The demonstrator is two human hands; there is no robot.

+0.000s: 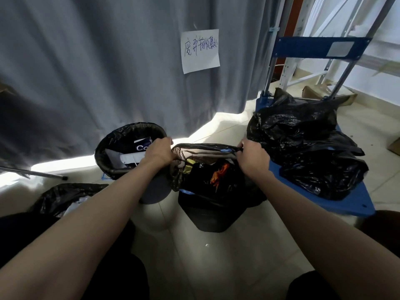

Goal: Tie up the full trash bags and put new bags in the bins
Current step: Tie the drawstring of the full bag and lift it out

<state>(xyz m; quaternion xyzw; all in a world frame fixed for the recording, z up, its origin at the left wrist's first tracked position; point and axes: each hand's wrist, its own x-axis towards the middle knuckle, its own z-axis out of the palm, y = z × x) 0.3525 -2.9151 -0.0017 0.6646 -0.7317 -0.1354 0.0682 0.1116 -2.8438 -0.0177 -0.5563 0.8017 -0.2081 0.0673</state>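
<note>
Between the two hands, the mouth of a full black trash bag (207, 180) is stretched taut above its dark bin (211, 217). The left hand (159, 151) has its grip curled tight around the bag's rim on one side; the right hand (252, 158) pinches the opposite edge the same way, so both grips are closed on plastic and the opening stands pulled into a long slit. Orange and yellow rubbish shows just below the grips. No knot is made yet, so this bag seems to be at the gathering stage. Just beyond the left grip stands a second bin (129, 148), lined and holding paper, its bag untied. To the right of the right grip, bulging black bags (307, 148) lie heaped on a blue cart (355, 204), apparently dealt with already. Below the left forearm sits another black bag (65, 198) on the floor. Tying, lifting out and relining appear to remain.
</note>
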